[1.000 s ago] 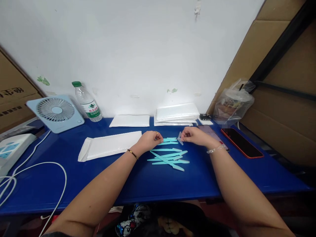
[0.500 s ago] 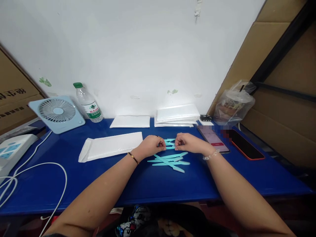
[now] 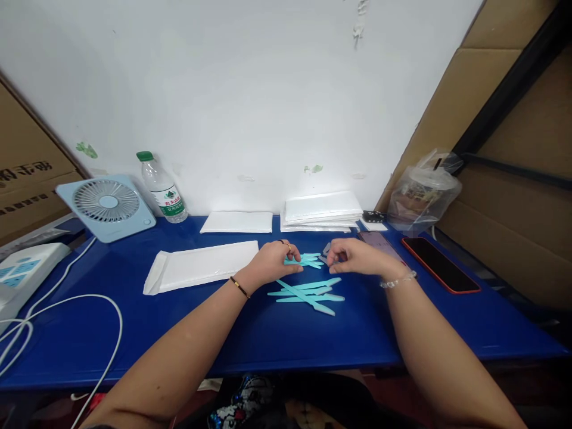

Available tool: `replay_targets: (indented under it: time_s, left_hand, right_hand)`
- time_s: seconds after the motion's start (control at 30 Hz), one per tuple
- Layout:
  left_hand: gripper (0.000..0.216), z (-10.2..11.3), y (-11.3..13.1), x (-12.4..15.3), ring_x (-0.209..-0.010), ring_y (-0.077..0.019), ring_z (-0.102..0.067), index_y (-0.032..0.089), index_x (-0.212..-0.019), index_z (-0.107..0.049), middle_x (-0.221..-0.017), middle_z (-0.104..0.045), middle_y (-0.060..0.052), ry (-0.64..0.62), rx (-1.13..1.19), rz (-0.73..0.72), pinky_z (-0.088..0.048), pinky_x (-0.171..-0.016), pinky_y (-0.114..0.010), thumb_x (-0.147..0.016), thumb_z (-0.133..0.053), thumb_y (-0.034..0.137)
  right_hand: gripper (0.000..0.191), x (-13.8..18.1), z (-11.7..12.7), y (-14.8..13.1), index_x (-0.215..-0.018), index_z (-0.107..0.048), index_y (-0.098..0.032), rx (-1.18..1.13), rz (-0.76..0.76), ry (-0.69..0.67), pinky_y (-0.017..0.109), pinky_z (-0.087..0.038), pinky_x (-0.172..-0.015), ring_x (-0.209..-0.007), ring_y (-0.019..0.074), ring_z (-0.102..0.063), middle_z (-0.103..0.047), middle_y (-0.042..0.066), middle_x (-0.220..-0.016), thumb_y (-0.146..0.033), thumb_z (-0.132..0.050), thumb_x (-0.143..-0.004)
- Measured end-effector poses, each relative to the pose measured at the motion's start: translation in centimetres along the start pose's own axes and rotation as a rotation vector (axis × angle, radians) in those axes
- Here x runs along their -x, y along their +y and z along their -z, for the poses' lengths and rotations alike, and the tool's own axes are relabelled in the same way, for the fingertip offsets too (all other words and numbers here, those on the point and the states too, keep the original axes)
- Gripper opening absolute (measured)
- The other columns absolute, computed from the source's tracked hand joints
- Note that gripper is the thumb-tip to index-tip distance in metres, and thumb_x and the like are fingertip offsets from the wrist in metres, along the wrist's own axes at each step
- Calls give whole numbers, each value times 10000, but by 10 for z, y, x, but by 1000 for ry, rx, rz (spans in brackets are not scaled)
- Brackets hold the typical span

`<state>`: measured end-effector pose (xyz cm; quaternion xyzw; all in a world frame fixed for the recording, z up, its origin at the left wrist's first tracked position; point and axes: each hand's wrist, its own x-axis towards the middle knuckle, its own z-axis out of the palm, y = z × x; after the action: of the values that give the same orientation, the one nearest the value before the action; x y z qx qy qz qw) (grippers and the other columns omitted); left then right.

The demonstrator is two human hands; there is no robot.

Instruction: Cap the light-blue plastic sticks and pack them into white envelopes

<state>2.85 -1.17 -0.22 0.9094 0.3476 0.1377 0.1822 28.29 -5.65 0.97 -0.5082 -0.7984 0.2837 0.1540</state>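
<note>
My left hand [image 3: 277, 262] is curved around the handle ends of a small fanned pile of teal eyebrow razors [image 3: 310, 260]. Its thumb and fingers are apart, with teal handles showing in the gap. At the other end of that pile, my right hand [image 3: 351, 257] has its fingers curled but apart, with nothing visible between them. Greyish see-through pieces [image 3: 326, 250] show beside its fingertips; what they are I cannot tell. Nearer me, several more teal razors [image 3: 308, 291] lie loosely crossed on the blue table [image 3: 250, 333].
A white padded envelope [image 3: 205, 266] lies left of my hands; another envelope [image 3: 236, 221] and an envelope stack [image 3: 322, 208] sit by the wall. Phones, including an orange-edged phone [image 3: 440, 265], and a bagged drink [image 3: 422, 193] are right. A fan [image 3: 107, 205] and water bottle [image 3: 165, 190] stand left.
My right hand has moved slightly right, away from the far razors, and its fingers have loosened. My left fingers have spread apart. The far razors now lie fanned between the hands.
</note>
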Motion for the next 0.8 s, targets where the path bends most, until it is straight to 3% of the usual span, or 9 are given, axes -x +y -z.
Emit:
replay_targets:
  time_s: [0.1,0.17,0.37,0.47,0.57,0.67,0.8]
  left_hand:
    - [304,-4,9,2,-815,-173,-592,216,-875,-678,-880,-651,-28,-67,-5,-80,-404,-659,-250,-753,-615,487]
    - [315,-8,12,2,-816,-183,-599,218,-893,-682,-864,-666,-31,-99,-24,-94,-404,-666,-255,-753,-617,493]
    - [197,-12,6,1,-772,-185,-607,209,-820,-688,-853,-691,-39,-105,-48,-15,-406,-639,-254,-782,-599,381]
    - [265,-5,4,2,-708,-165,-597,206,-849,-687,-836,-686,-29,-96,51,56,-391,-576,-242,-770,-597,442]
    - [318,1,6,3,-631,-139,-562,205,-822,-673,-753,-664,-8,-87,131,44,-362,-543,-235,-808,-527,488]
    - [339,3,5,3,-572,-125,-514,194,-711,-638,-662,-624,-3,-76,111,31,-329,-524,-236,-846,-463,450]
    - [325,5,-8,1,-591,-135,-525,200,-721,-628,-684,-633,-6,-37,71,143,-307,-502,-235,-830,-467,460]
  right_hand:
    - [178,0,-3,-7,-710,-677,-188,68,26,-193,253,-397,-594,-674,148,-527,-595,12,-742,-333,-739,-628]
    - [155,-2,-5,-9,-683,-666,-184,90,15,-215,253,-380,-566,-634,139,-510,-583,10,-711,-330,-712,-663]
    - [195,-3,-4,-2,-697,-644,-179,57,-24,-147,256,-385,-563,-639,138,-501,-572,26,-774,-371,-658,-723]
    - [199,-1,-1,1,-714,-634,-177,37,-71,-98,260,-396,-579,-661,144,-508,-566,30,-799,-372,-669,-709]
    - [198,-1,-1,-1,-699,-629,-175,22,-48,-135,258,-393,-576,-652,140,-502,-558,24,-780,-369,-665,-711]
    - [191,-1,0,0,-715,-634,-176,10,-6,-143,257,-397,-588,-667,140,-509,-562,26,-794,-365,-648,-728]
    - [181,0,3,10,-727,-644,-175,30,-77,-57,267,-411,-607,-692,155,-533,-583,37,-818,-356,-652,-711]
